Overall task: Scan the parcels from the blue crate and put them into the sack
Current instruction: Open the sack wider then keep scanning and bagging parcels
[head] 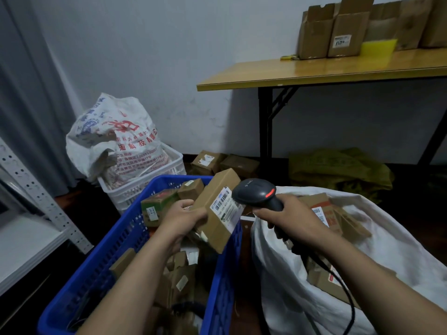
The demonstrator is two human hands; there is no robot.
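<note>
Blue crate (116, 250) bottom left, nearest, packed with loose cardboard parcels (180, 274) lying at all angles. White sack (290, 286) just right of it, mouth open, several parcels already inside (321, 206). Black cable (343, 293) runs from the scanner down across the sack.

Left hand (181, 218) above the crate, fingers (187, 203) curled round the near end of a brown parcel (215, 228), thumb on top. Parcel held tilted over the crate's right rim, white barcode label (226, 204) facing up and right. Right hand (295, 218) above the sack mouth, fingers (262, 211) wrapped round the handle of a black barcode scanner (257, 192). Scanner head just beside the label, red light lit on it; touching or not, cannot tell.

Grey perforated metal shelf upright (36, 189) at far left. Behind the crate a white plastic basket (145, 187) holds a white printed bag (113, 141) with red and blue lettering. A few cardboard boxes (225, 163) lie on the dark floor by the wall, crumpled green sack (338, 168) under the table. Furthest, yellow wooden tabletop (314, 71) on black folding legs carries a row of upright cardboard boxes (338, 30) and a yellow sheet (378, 45) against the white wall
</note>
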